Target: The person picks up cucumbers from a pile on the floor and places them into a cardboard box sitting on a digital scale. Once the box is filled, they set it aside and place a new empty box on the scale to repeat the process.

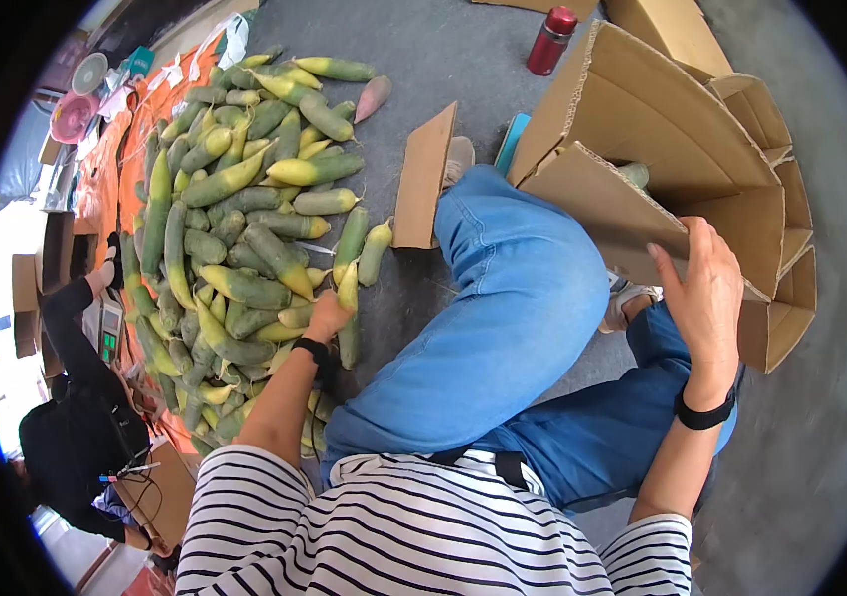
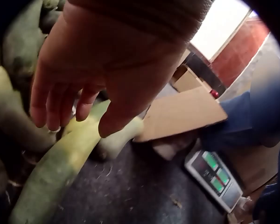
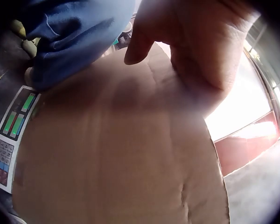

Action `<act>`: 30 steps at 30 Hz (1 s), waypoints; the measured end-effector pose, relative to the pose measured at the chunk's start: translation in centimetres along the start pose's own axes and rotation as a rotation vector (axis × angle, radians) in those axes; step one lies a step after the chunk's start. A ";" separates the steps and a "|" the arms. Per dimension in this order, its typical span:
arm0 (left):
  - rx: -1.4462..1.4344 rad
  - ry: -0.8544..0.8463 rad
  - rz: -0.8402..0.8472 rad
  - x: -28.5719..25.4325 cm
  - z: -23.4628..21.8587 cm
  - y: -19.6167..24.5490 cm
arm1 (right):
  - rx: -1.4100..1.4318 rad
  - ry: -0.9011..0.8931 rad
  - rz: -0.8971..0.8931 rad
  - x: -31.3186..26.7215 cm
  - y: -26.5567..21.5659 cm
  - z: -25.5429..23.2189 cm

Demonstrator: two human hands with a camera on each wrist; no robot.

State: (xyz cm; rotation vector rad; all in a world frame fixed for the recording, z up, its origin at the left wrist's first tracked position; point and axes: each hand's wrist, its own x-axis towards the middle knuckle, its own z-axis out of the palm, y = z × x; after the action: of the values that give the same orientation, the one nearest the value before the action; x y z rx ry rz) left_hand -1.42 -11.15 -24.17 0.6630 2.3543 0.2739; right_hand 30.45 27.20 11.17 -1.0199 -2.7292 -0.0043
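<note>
My left hand (image 1: 329, 316) is at the near right edge of a heap of green radishes (image 1: 244, 199). Its thumb and fingers hold the pale yellow end of one green radish (image 2: 60, 163), whose thick green end points away from the palm. Another radish (image 1: 375, 252) lies beside it on the dark floor. Over on the right, my right hand (image 1: 706, 288) grips the edge of a flap of an open cardboard box (image 1: 672, 109), thumb on one face and fingers over the other. Part of a radish (image 1: 634, 176) shows inside the box. The flap (image 3: 116, 154) fills most of the right wrist view.
A digital scale (image 2: 214, 179) with green displays stands by the box. A loose-looking cardboard flap (image 1: 425, 179) rises between heap and knee. A red flask (image 1: 551, 42) stands beyond the box. Orange sheeting (image 1: 95, 189) edges the heap; another person (image 1: 80, 447) in black is at left.
</note>
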 end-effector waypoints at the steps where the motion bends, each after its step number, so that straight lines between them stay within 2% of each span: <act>1: -0.005 -0.008 -0.003 -0.3 0.3 0.8 | 0.000 -0.011 0.029 0.1 -0.1 -0.1; 3: -0.004 0.106 -0.171 -1.0 0.4 2.9 | -0.015 -0.031 0.046 0.4 -0.3 -0.2; 4: -0.006 0.138 -0.098 -0.7 0.8 2.8 | -0.020 -0.030 0.056 0.4 -0.4 -0.2; 8: 0.013 0.118 -0.098 0.6 1.4 2.8 | -0.020 -0.024 0.067 0.6 -0.5 -0.1; 12: 0.163 0.057 -0.043 0.0 0.1 3.6 | -0.012 -0.010 0.059 0.7 -0.2 -0.1; 14: 0.108 0.096 0.181 -2.4 -0.8 3.7 | 0.003 0.011 0.032 0.5 -0.1 0.1; 16: 0.053 0.174 0.305 -4.4 -1.2 2.8 | -0.013 0.021 0.020 0.4 0.1 0.3; 18: 0.018 0.224 0.383 -6.3 -2.5 2.8 | -0.037 0.047 -0.024 0.3 0.4 0.5; 21: -0.055 0.274 0.402 -8.2 -4.7 3.0 | -0.036 0.027 -0.006 0.0 0.6 0.2; 23: -0.145 0.413 0.445 -8.9 -7.5 4.1 | -0.038 0.046 -0.018 -0.2 0.8 0.3; 25: -0.553 0.317 0.299 -10.5 -12.7 9.5 | -0.032 0.049 -0.004 -0.4 1.0 0.3; 26: -0.446 0.392 0.380 -11.2 -15.7 11.9 | -0.011 0.053 -0.016 -0.4 1.1 0.4; 27: -0.524 0.458 0.451 -11.3 -17.9 13.7 | 0.010 0.056 -0.030 -0.5 1.1 0.5; 28: -0.690 0.439 0.520 -12.9 -20.9 17.8 | 0.008 0.064 -0.032 -0.6 1.1 0.6; 29: -0.650 0.492 0.548 -14.1 -23.5 20.8 | 0.003 0.063 -0.033 -0.7 1.1 0.7; 30: -0.716 0.548 0.720 -14.5 -25.1 23.6 | -0.005 0.065 -0.036 -0.6 1.2 0.7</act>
State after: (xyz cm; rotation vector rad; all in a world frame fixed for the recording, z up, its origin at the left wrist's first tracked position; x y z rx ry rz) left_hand 0.74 0.71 11.22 1.1248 2.1344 1.6956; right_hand 31.53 27.83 10.30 -0.9552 -2.6892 -0.0499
